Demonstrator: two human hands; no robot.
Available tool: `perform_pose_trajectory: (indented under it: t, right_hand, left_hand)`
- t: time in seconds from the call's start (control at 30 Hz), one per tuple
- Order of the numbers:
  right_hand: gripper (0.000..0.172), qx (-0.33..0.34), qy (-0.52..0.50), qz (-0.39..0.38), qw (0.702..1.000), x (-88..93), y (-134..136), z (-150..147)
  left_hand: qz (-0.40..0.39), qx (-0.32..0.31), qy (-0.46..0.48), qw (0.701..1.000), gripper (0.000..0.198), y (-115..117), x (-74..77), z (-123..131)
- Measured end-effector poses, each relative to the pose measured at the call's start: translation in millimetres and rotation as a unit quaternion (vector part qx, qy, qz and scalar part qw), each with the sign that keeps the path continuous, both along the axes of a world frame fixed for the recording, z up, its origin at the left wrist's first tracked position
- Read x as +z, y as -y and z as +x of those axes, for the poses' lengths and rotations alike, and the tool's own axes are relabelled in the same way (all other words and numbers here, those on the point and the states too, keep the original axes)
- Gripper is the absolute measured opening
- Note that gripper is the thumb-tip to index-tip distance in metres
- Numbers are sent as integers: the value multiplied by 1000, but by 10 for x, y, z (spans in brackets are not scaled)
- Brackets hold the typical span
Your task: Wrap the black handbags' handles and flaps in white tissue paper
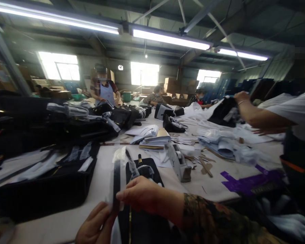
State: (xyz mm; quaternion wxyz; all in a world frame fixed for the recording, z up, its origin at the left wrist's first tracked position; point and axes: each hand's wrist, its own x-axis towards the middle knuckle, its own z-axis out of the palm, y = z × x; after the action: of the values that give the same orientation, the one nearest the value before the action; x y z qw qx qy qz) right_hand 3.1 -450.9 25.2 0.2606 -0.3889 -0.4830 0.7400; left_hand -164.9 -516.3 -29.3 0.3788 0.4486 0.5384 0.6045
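Observation:
Both of my hands are closed on a black bag strap [116, 176], partly covered in pale translucent wrapping, that stands up in front of me. My left hand [95, 223] grips its lower end. Higher up, my right hand [142, 195] pinches the strap's edge between thumb and fingers. Beneath and behind the hands lies a black bag [152, 166] with a gold zip line, a gold-coloured fitting and clear plastic on it. My right forearm and hand hide part of this bag. Whether the strap is joined to it, I cannot tell.
A tape dispenser [178, 162] stands right of the bag, behind it a stack of papers [155, 139]. Black bags [48, 189] fill the left. Purple plastic [251, 181] lies at right. A co-worker's arm [254, 112] holds a black bag; other people work farther back.

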Motion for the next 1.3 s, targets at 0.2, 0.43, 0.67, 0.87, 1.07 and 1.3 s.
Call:
perform_pose_trajectory:
  t: [0.2, 0.43, 0.67, 0.87, 1.07, 1.3]
  right_hand:
    - [25, -51, -3, -22, 998, -118, 125, -117]
    - [19, -2, 214, 579, 787, -219, 246, -83]
    - [22, 57, 296, 718, 627, -367, 244, -46]
    - [47, 92, 85, 249, 960, -128, 136, 100]
    - [48, 31, -90, -90, 991, -177, 108, 16]
    - [22, -28, 75, 235, 969, -127, 192, -93]
  left_hand:
    - [50, -111, -38, 992, 15, 50, 69, 80]
    - [-114, -202, 238, 943, 40, -11, 77, -36]
    - [-87, -133, 267, 950, 32, -36, 5, 119]
    - [67, -135, -52, 987, 16, 51, 82, -25]
    - [212, -220, -199, 931, 24, 9, 5, -61]
    - [27, -240, 14, 970, 30, -52, 43, -87]
